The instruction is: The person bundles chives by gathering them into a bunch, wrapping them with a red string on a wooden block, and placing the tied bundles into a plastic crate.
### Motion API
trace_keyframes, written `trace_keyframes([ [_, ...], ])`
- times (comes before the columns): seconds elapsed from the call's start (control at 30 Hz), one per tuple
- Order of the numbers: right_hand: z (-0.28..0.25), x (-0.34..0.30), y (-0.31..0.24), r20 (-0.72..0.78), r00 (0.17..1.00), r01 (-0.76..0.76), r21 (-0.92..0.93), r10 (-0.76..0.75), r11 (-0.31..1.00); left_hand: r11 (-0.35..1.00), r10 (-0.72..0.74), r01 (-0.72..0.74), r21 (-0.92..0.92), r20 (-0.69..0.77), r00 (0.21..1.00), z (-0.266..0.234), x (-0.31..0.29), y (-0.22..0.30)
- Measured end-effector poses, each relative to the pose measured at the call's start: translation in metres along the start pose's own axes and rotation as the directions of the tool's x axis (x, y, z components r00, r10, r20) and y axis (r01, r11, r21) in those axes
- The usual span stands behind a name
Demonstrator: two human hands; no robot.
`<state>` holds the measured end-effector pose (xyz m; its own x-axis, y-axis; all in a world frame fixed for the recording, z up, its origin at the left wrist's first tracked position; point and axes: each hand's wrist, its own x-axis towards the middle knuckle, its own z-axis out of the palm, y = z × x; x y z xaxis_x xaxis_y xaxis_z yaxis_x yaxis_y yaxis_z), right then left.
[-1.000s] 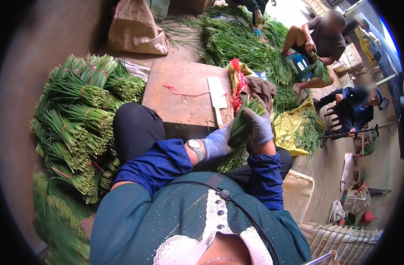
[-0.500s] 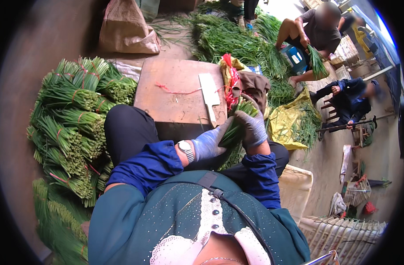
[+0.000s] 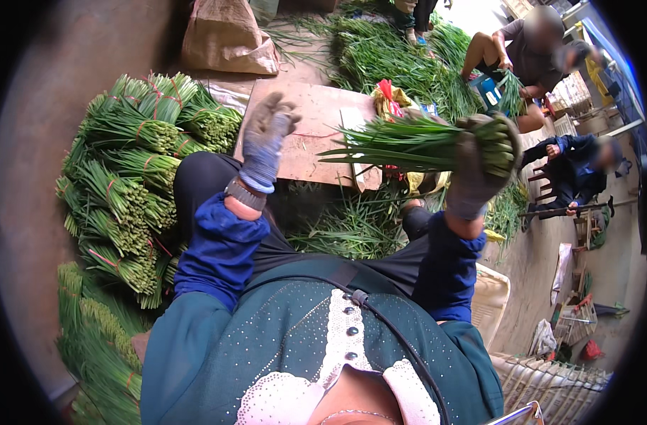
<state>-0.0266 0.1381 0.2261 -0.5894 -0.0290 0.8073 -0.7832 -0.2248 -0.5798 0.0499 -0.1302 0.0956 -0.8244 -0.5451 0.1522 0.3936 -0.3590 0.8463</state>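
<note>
My right hand, in a grey-blue glove, is wrapped round a bunch of garlic chives, raised over the right edge of a wooden board. Its pale cut ends face right and its green leaf tips point left across the board. Gloved as well, my left hand is lifted above the board's left side, empty, fingers bent and apart. A red string lies on the board. The cleaver there is mostly hidden behind the leaves.
Tied chive bundles are stacked at my left. Loose chives lie between my legs, and a large heap spreads ahead. A beige sack stands at the far left. Two people sit at the right, one holding chives. A plastic crate is by my right side.
Both hands were together on the bunch low before me. My left hand has let go and moved up and left; my right has lifted the bunch up and right, turning it sideways.
</note>
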Motion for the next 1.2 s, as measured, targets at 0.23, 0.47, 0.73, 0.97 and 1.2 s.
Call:
trace_keyframes([
  [0.23, 0.009, -0.104, 0.053, 0.340, 0.720, -0.560, -0.229, 0.604, 0.796, 0.932, -0.361, 0.349, 0.094, 0.243, 0.900, -0.009, -0.013, 0.017],
  [0.47, -0.009, -0.038, -0.029, 0.151, 0.911, -0.358, -0.174, 0.384, 0.918, 0.757, -0.449, 0.610, 0.235, 0.865, 0.224, 0.009, -0.043, 0.036],
  [0.73, 0.039, -0.043, -0.048, 0.902, 0.195, 0.748, 0.117, -0.385, 0.653, 0.583, -0.533, 0.800, 0.145, 0.811, 0.242, 0.044, -0.076, -0.073],
  [0.97, 0.023, -0.075, 0.000, 0.920, -0.180, 0.668, 0.374, -0.347, 0.643, 0.334, -0.606, 0.931, 0.149, 0.790, 0.090, 0.091, -0.046, -0.023],
  [1.2, 0.015, -0.090, 0.037, 0.935, -0.173, 0.683, 0.341, -0.310, 0.646, 0.424, -0.648, 0.903, 0.063, 0.718, 0.254, 0.084, -0.033, -0.072],
])
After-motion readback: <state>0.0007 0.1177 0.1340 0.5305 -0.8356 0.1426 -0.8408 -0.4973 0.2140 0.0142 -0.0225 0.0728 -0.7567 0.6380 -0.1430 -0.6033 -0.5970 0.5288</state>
